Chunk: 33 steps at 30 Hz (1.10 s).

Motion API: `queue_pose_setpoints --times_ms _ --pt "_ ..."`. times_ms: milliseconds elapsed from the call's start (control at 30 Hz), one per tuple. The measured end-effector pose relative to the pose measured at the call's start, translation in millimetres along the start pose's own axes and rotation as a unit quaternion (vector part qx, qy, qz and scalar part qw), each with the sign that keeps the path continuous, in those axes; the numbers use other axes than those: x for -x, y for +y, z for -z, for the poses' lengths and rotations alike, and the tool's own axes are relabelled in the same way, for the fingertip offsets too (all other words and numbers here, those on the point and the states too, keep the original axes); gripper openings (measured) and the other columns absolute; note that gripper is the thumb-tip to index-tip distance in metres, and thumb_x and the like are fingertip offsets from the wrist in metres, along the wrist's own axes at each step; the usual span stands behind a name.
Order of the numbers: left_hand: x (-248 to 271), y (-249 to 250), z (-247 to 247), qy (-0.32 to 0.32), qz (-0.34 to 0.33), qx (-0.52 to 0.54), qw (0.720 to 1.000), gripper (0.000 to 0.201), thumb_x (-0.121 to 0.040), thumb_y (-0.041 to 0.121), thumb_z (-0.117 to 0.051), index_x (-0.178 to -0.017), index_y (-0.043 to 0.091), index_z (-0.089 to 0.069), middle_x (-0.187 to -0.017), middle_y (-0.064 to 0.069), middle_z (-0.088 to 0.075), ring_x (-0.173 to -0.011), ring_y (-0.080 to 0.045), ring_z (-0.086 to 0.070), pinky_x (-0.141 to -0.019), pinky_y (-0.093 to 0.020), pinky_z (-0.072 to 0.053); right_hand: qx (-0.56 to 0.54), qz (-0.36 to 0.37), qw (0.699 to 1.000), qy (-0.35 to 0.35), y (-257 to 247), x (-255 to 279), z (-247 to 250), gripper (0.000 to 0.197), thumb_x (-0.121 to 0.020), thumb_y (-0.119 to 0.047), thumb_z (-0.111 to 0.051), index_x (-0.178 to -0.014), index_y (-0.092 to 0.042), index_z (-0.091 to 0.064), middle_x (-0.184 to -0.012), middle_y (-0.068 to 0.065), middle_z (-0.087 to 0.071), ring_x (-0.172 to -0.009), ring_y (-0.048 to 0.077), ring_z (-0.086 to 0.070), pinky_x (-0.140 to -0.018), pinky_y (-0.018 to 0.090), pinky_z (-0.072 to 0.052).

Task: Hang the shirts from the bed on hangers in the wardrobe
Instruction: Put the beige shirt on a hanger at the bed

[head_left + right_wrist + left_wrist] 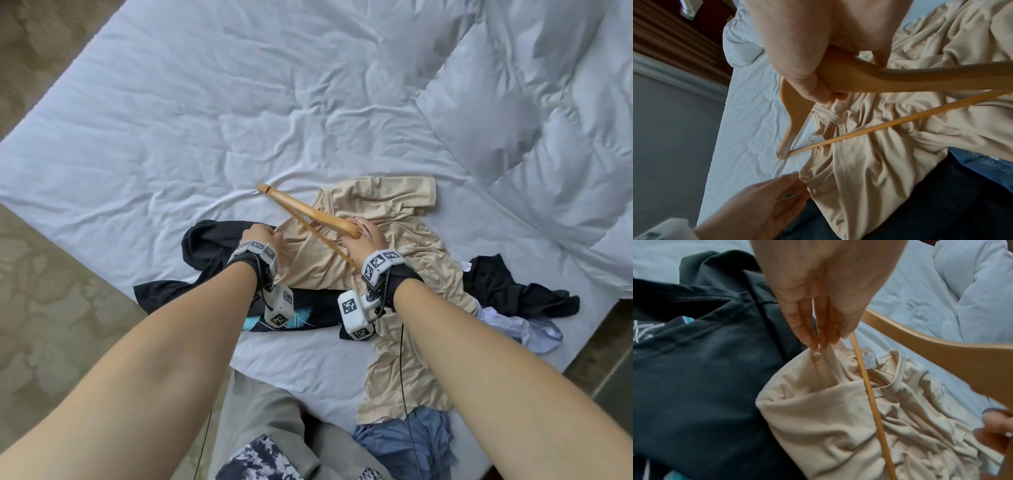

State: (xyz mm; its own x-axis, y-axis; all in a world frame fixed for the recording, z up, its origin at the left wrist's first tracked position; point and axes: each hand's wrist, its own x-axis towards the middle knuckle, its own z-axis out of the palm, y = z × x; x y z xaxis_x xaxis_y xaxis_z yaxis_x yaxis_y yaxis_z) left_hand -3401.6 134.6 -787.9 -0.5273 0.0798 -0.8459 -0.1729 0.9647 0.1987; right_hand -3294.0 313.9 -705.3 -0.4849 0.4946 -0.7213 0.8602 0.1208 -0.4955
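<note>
Head view: our right hand (364, 234) grips the wooden hanger (301, 209), its tip pointing 10 o'clock, while our left hand (260, 234) pinches the beige shirt (387, 260) on the bed (239, 102)

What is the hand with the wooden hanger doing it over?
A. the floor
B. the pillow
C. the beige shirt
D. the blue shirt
C: the right hand grips the wooden hanger just above the beige shirt, while the left hand pinches that shirt's edge.
</note>
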Motion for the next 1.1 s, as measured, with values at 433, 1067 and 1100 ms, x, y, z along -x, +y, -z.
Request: queue_pose_setpoints --times_ms 433,1067,1100 --pt "7.4 19.2 -17.5 -0.052 0.01 -0.147 0.988 0.033 -0.092 0.03 -0.061 -0.114 0.005 -0.066 -0.116 -0.015 -0.065 -0.109 -0.033 -0.061 -0.09 -0.041 -0.05 0.0 0.025 1.0 -0.015 20.5 -5.3 -0.3 0.034 -0.083 -0.011 -0.06 -0.113 -0.025 -0.069 -0.094 -0.001 -0.069 -0.085 0.017 -0.062 -0.065 0.024 -0.041" --pt "128.1 98.3 31.6 0.015 -0.058 0.254 0.965 0.011 -0.087 0.013 -0.057 -0.089 0.003 -0.06 -0.082 -0.013 -0.063 -0.069 -0.023 -0.056 -0.065 -0.035 -0.049 -0.043 0.084 0.995 0.016 -1.1 69.4 67.5 0.029 -0.084 -0.005 -0.063 -0.109 -0.019 -0.066 -0.081 -0.007 -0.063 -0.076 0.013 -0.06 -0.06 0.022 -0.043" --pt "139.3 103.0 36.0 -0.005 -0.061 0.235 0.97 0.011 -0.085 0.013 -0.059 -0.079 0.004 -0.061 -0.071 -0.01 -0.061 -0.06 -0.023 -0.053 -0.058 -0.032 -0.046 -0.048 0.089 0.995 0.024 -3.1 77.3 75.3 0.028 -0.084 -0.004 -0.062 -0.108 -0.019 -0.066 -0.081 -0.005 -0.063 -0.077 0.015 -0.06 -0.061 0.023 -0.045"
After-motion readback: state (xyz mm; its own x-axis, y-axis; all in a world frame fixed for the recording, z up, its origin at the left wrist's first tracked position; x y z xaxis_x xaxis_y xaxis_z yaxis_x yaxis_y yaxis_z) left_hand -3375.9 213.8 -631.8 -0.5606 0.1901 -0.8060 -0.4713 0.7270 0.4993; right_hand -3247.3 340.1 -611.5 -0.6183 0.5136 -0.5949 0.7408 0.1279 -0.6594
